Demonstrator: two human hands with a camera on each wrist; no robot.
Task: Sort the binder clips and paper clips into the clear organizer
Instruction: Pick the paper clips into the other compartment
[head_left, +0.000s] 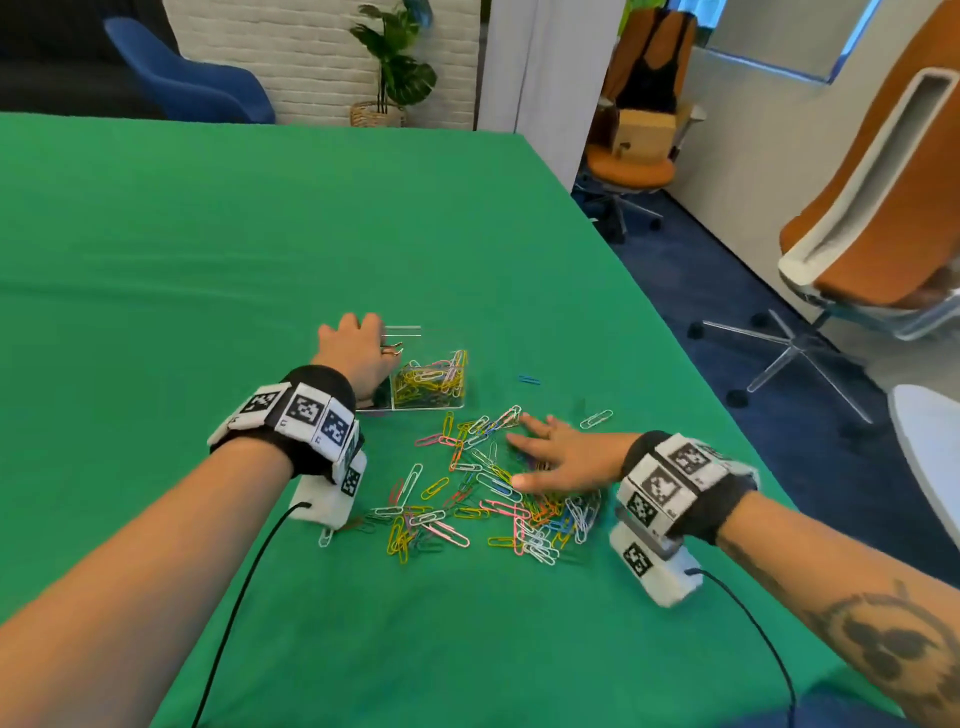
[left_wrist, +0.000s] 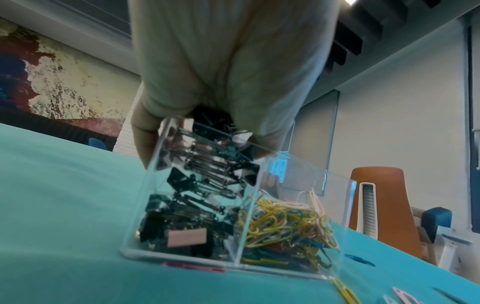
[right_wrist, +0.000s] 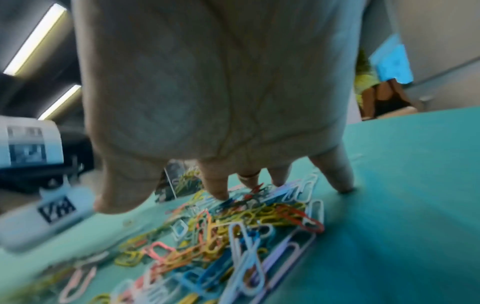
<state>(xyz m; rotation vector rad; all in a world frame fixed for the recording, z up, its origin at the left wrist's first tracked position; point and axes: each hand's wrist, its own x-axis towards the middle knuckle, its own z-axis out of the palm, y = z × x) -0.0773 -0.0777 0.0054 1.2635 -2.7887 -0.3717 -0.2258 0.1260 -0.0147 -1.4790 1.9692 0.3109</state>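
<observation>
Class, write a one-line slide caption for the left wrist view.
Left hand over clear organizer: binder clips beside paper clips.

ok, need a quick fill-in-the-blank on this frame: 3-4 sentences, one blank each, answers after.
1. The left hand is over the organizer compartment that holds the black ____ clips.
2. The other filled compartment holds coloured paper clips, mostly ____ ones.
3. The right hand lies with spread fingers on the loose pile of ____ clips.
4. The table is covered with a ____ cloth.

Missing words: binder; yellow; paper; green
</observation>
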